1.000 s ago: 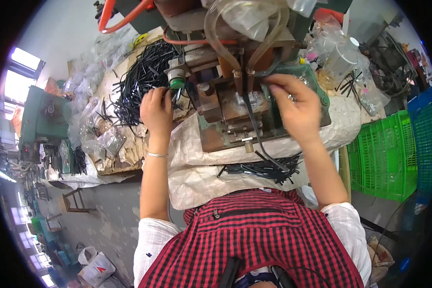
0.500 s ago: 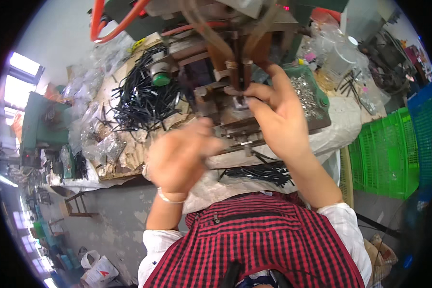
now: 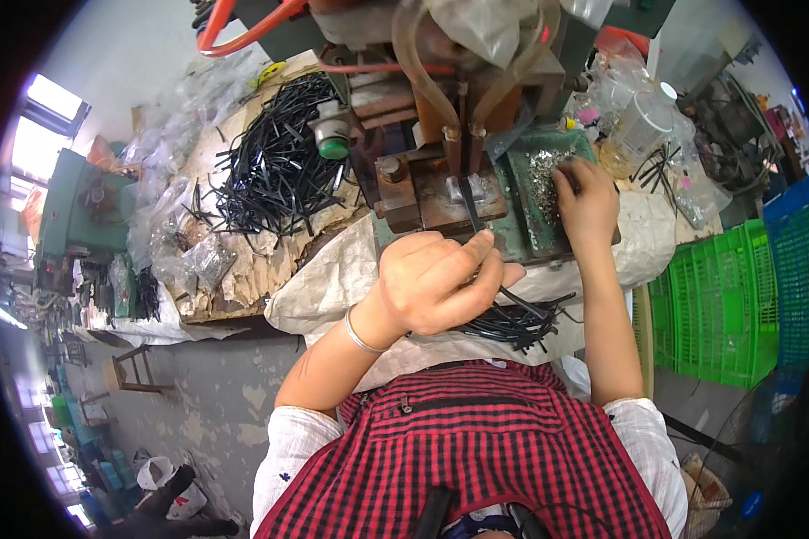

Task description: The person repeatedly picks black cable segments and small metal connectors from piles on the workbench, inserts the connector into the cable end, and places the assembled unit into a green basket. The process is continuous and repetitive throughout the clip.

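Note:
My left hand (image 3: 442, 280) pinches a thin black strip (image 3: 469, 208) between thumb and fingers. The strip's far end lies at a small shiny metal block (image 3: 478, 189) on the machine's bed, below two upright metal rods (image 3: 452, 148). My right hand (image 3: 588, 205) is over the green tray (image 3: 523, 193), fingers curled down at a heap of small shiny metal pieces (image 3: 541, 180). Whatever its fingertips grip is too small or hidden to make out. The brown metal machine bed (image 3: 409, 193) lies just beyond my left hand.
A big pile of black strips (image 3: 274, 166) lies on the bench at left, beside a green-and-grey button housing (image 3: 333, 135). More black strips (image 3: 517, 325) lie at the bench's front edge. Green crates (image 3: 715, 305) stand at right. Clear hoses (image 3: 409, 54) hang over the machine.
My right hand has moved from the machine bed to the tray of metal pieces. My left hand has moved right and up, now holding a black strip at the metal block.

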Demonstrator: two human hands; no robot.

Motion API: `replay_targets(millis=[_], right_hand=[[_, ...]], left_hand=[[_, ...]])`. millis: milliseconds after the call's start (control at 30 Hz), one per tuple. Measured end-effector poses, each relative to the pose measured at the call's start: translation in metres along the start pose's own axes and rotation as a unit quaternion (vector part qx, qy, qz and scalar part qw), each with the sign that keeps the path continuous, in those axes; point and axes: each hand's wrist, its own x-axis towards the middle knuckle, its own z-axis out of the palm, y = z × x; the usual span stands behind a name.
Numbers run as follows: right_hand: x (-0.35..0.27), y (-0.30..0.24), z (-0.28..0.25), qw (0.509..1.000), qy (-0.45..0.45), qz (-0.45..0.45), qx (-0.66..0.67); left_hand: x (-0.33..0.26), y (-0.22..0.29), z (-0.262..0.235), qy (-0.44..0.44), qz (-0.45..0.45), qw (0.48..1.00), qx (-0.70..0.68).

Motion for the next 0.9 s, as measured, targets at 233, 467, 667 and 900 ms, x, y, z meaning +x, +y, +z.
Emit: replay_targets(millis=[233,467,667,900], right_hand=[[0.016,-0.005,0.027,0.994,-0.061,-0.064,-0.064],[0.006,0.004,0.0,0.993,-0.006,-0.004,0.116],[-0.005,0.015,0.009,0.958,-0.055,0.131,0.249],[-0.026,0.01,-0.029,0.975,-0.015,0.109,0.193]], left_hand=[[-0.032,0.0,-0.044,-0.029,-0.07,0.997,0.036],[-0.231,-0.204,-0.176,0.05,-0.558,0.768,0.31],[-0.2,-0.218,-0.07,0.029,-0.675,0.707,0.207],[-0.176,-0.167,-0.084,-0.02,-0.548,0.746,0.379]])
